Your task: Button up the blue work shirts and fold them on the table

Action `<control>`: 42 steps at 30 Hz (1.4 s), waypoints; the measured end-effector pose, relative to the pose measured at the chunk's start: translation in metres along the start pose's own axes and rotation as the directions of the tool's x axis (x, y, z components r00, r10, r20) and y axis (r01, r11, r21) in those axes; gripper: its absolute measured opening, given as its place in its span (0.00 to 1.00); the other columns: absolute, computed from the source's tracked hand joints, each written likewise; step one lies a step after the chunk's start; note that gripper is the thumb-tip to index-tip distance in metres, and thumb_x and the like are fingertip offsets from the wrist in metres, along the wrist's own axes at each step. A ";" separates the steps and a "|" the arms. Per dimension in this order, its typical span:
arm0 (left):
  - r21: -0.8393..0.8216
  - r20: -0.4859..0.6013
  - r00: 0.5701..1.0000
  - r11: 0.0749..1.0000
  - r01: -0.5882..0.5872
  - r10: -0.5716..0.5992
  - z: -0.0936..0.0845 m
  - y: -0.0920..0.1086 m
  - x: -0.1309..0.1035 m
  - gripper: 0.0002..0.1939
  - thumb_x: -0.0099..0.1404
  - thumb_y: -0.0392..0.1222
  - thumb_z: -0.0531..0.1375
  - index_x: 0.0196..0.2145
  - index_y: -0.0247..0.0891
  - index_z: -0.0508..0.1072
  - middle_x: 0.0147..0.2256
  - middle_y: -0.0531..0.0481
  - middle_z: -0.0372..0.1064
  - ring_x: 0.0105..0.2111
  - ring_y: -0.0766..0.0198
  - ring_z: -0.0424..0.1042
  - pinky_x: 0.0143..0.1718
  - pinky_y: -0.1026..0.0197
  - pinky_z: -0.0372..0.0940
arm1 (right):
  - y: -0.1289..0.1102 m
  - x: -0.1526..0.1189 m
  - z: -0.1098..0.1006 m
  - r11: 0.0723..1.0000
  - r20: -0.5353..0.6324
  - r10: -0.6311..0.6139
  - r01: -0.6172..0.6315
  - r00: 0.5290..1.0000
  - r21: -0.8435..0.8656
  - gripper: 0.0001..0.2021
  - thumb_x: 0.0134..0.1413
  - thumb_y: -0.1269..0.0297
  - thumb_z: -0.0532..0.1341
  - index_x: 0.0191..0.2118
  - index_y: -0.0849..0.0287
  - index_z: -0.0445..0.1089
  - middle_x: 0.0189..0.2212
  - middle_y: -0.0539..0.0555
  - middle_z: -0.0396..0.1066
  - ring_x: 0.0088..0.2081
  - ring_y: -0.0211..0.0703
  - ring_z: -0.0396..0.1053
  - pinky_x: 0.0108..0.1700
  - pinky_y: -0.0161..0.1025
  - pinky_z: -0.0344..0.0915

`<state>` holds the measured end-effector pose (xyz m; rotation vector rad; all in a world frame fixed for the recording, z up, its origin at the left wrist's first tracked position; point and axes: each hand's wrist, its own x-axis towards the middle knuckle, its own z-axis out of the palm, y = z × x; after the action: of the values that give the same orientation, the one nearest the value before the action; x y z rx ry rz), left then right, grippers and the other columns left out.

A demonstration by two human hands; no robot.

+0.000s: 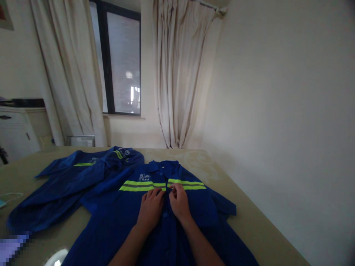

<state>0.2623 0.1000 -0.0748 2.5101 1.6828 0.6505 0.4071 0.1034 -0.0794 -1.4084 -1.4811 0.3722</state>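
Note:
A blue short-sleeved work shirt (194,207) lies front up on the table, with yellow-green and grey reflective stripes across its chest and white lettering on one side. My left hand (152,207) rests on the front just below the stripe, its curled fingertips gripping the cloth by the button placket. Opposite it, my right hand (179,202) pinches the other edge of the front opening at stripe height. A button (165,215) shows on the placket below both hands. Whether a button sits between the fingertips is hidden.
More blue work clothes (63,192) with similar stripes lie in a loose heap to the left, touching the shirt. A light-coloured table (249,225) runs along the wall at right. At the left edge lies a face mask (3,203). Curtains (180,74) hang behind.

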 end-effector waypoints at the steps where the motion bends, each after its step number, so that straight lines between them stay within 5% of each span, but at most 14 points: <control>1: -0.029 0.022 1.000 0.999 0.018 -0.017 -0.001 -0.002 0.000 0.17 0.74 0.37 0.50 0.55 0.47 0.72 0.57 0.48 0.71 0.58 0.56 0.66 0.57 0.51 0.57 | -0.004 -0.002 0.000 0.999 0.009 0.004 -0.004 1.000 -0.033 0.11 0.52 0.67 0.57 0.41 0.56 0.70 0.36 0.54 0.72 0.35 0.46 0.71 0.39 0.39 0.66; 5: -0.104 0.070 0.993 0.990 0.100 -0.093 -0.010 -0.004 0.004 0.13 0.72 0.37 0.51 0.47 0.44 0.73 0.51 0.49 0.72 0.53 0.58 0.69 0.52 0.54 0.59 | -0.016 -0.004 -0.001 0.977 0.130 0.030 -0.001 0.991 -0.214 0.18 0.48 0.72 0.60 0.47 0.53 0.67 0.32 0.49 0.70 0.33 0.44 0.70 0.37 0.37 0.64; 10: -0.165 0.066 0.994 0.981 0.102 -0.092 -0.014 -0.002 0.006 0.11 0.71 0.36 0.52 0.42 0.43 0.73 0.46 0.49 0.73 0.49 0.58 0.70 0.49 0.56 0.59 | -0.022 -0.003 -0.006 0.916 0.168 0.081 -0.007 0.982 -0.402 0.14 0.52 0.79 0.53 0.36 0.55 0.70 0.39 0.53 0.72 0.42 0.44 0.73 0.44 0.37 0.64; 13: -0.224 0.066 0.993 0.969 0.107 -0.095 -0.015 -0.003 0.006 0.10 0.71 0.34 0.52 0.41 0.43 0.73 0.45 0.49 0.74 0.47 0.59 0.71 0.48 0.58 0.59 | -0.030 -0.004 -0.009 0.837 0.153 0.164 -0.056 0.975 -0.544 0.08 0.62 0.63 0.56 0.37 0.56 0.73 0.43 0.58 0.72 0.41 0.49 0.75 0.40 0.40 0.66; 17: -0.293 0.060 0.994 0.951 0.100 -0.086 -0.013 -0.007 0.007 0.11 0.70 0.31 0.52 0.40 0.42 0.73 0.43 0.50 0.75 0.47 0.61 0.72 0.48 0.60 0.60 | -0.040 -0.007 -0.013 0.769 0.185 0.211 -0.046 0.960 -0.638 0.17 0.57 0.47 0.63 0.42 0.56 0.73 0.47 0.62 0.72 0.44 0.57 0.75 0.39 0.44 0.66; 25: -0.274 0.091 0.993 0.957 0.098 -0.076 -0.011 -0.009 0.009 0.10 0.71 0.34 0.54 0.43 0.43 0.74 0.45 0.50 0.76 0.48 0.60 0.72 0.50 0.59 0.60 | -0.032 -0.009 -0.013 0.774 0.182 0.243 -0.078 0.953 -0.628 0.07 0.56 0.65 0.59 0.40 0.56 0.72 0.43 0.57 0.74 0.41 0.52 0.76 0.36 0.39 0.63; 34: -0.235 0.088 0.994 0.968 0.089 -0.070 -0.015 -0.004 0.007 0.11 0.72 0.35 0.51 0.42 0.42 0.73 0.45 0.49 0.75 0.48 0.59 0.71 0.49 0.58 0.60 | -0.014 -0.008 -0.011 0.973 0.193 -0.003 0.048 0.981 -0.227 0.04 0.56 0.69 0.59 0.37 0.56 0.71 0.36 0.50 0.74 0.38 0.42 0.72 0.40 0.34 0.62; 42: -0.225 0.122 0.991 0.971 0.075 -0.048 -0.017 -0.005 0.008 0.11 0.71 0.34 0.51 0.43 0.43 0.72 0.45 0.49 0.75 0.48 0.59 0.72 0.48 0.59 0.60 | -0.020 -0.008 -0.007 0.969 0.171 0.082 -0.038 0.982 -0.243 0.06 0.56 0.64 0.64 0.40 0.54 0.75 0.38 0.51 0.78 0.37 0.44 0.74 0.39 0.35 0.62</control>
<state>0.2540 0.1062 -0.0585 2.2809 1.5423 0.6398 0.3999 0.0881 -0.0645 -1.6490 -1.6759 0.3765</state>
